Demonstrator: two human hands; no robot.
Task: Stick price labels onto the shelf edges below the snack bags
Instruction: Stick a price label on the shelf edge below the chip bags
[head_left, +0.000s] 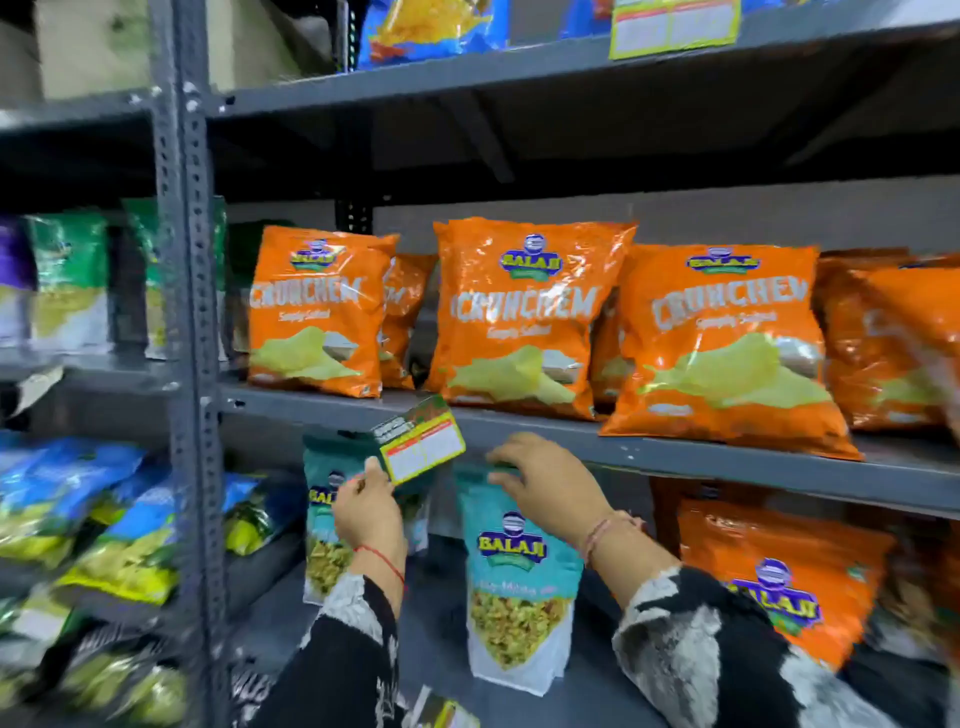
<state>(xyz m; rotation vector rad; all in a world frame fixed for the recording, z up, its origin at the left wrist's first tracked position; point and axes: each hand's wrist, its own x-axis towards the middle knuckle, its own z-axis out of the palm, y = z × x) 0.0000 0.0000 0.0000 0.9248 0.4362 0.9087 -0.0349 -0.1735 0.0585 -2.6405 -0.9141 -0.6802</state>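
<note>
My left hand (366, 512) pinches a green and yellow price label (423, 447) by its lower corner, holding it tilted just in front of the grey shelf edge (675, 452). Above that edge stand several orange Crunchem snack bags (519, 317). My right hand (545, 483) rests on the top of a teal snack bag (519, 587) on the shelf below, fingers curled over its upper rim. A second teal bag (324, 519) stands behind my left hand, partly hidden by it.
A grey perforated upright (189, 312) divides this bay from a left bay holding green and blue bags (88, 519). Another label (675, 26) is stuck on the top shelf edge. More orange bags (779, 577) fill the lower right. A loose label (441, 712) lies at the bottom.
</note>
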